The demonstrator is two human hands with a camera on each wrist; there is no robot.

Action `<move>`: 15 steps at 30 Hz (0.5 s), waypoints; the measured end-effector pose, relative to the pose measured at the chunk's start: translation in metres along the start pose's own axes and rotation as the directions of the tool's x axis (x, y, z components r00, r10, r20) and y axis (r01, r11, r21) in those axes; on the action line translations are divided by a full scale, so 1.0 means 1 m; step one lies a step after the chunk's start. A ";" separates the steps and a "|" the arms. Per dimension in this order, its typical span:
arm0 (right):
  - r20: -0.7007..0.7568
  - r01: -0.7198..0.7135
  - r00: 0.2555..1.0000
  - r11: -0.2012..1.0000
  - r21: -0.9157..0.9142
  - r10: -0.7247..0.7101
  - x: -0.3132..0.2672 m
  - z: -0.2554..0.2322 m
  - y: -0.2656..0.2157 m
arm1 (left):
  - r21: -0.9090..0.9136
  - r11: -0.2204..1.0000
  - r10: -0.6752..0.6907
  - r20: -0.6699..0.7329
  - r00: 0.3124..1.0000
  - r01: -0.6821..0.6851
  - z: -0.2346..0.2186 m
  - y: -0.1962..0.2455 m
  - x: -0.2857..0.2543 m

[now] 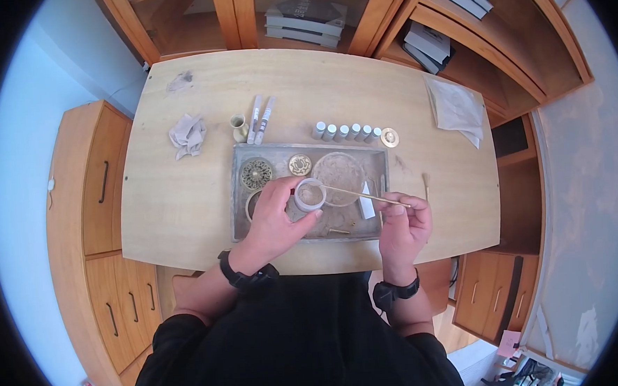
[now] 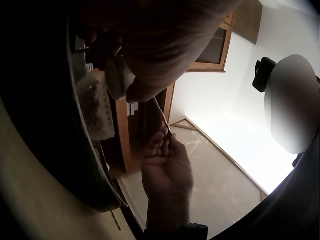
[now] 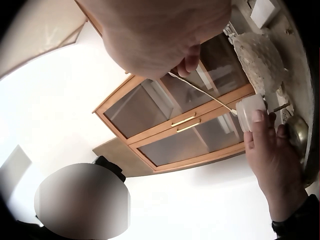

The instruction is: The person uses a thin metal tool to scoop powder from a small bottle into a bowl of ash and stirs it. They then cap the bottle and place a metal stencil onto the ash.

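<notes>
In the head view my left hand (image 1: 272, 223) grips a small translucent jar (image 1: 310, 195) with grey-brown powder in it, over the grey tray (image 1: 235, 221). My right hand (image 1: 403, 231) pinches a thin brass stick (image 1: 365, 195), whose far end is right at the jar's rim; in the right wrist view this end of the stick (image 3: 202, 92) looks slightly widened. Below, the tray holds a pierced brass lid (image 1: 256, 173), a brass disc (image 1: 300, 165), a round bed of ash (image 1: 339, 174), a white card (image 1: 367, 202) and a small brass piece (image 1: 339, 230). My left hand partly covers another round container (image 1: 251, 204).
Behind the tray stand a small brass vase (image 1: 239, 129), two slim labelled tubes (image 1: 265, 122), several capped vials (image 1: 343, 132) and a round brass piece (image 1: 389, 138). Crumpled tissue (image 1: 188, 136) lies left, a plastic bag (image 1: 456, 108) far right, a thin brush-like tool (image 1: 426, 183) right.
</notes>
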State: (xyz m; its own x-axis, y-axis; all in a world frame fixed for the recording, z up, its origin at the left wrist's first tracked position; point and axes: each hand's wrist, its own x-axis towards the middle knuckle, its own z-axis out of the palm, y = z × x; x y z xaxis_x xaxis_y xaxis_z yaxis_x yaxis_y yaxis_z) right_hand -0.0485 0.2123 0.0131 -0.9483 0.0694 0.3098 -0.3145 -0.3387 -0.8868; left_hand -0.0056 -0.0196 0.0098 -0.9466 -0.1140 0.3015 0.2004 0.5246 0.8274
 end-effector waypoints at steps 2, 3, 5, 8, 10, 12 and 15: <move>-0.007 0.026 1.000 0.999 0.037 -0.026 0.002 -0.006 -0.001 | 0.010 1.000 0.002 -0.006 1.000 -0.002 0.000 0.000 0.000; -0.035 0.027 0.999 0.998 0.048 -0.025 0.003 -0.010 -0.001 | 0.019 1.000 0.001 -0.009 1.000 -0.001 -0.001 0.000 0.000; -0.091 0.029 0.996 0.997 0.069 -0.022 0.004 -0.019 0.002 | 0.005 0.999 -0.054 -0.032 0.998 0.054 -0.002 -0.001 0.001; -0.158 -0.037 0.986 0.998 0.044 0.044 0.006 -0.028 0.006 | -0.031 0.993 -0.114 -0.055 0.992 0.113 -0.005 -0.004 0.003; -0.146 -0.049 0.988 0.998 0.026 0.052 0.006 -0.032 0.008 | 0.001 1.000 -0.020 -0.034 0.999 0.020 -0.006 -0.006 0.005; -0.133 -0.061 0.989 0.998 0.005 0.061 0.005 -0.034 0.012 | -0.038 0.996 -0.088 -0.063 0.994 0.085 -0.004 -0.003 0.002; -0.133 -0.082 0.988 0.996 -0.044 0.075 0.002 -0.035 0.014 | -0.022 0.997 -0.074 -0.044 0.996 0.073 -0.002 -0.005 0.002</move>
State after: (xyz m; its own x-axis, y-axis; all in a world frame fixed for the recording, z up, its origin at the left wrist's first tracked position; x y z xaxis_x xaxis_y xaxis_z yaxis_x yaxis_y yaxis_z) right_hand -0.0565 0.2406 -0.0107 -0.9666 0.1682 0.1936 -0.2375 -0.3014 -0.9235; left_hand -0.0084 -0.0243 0.0077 -0.9467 -0.1896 0.2603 0.1365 0.4959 0.8576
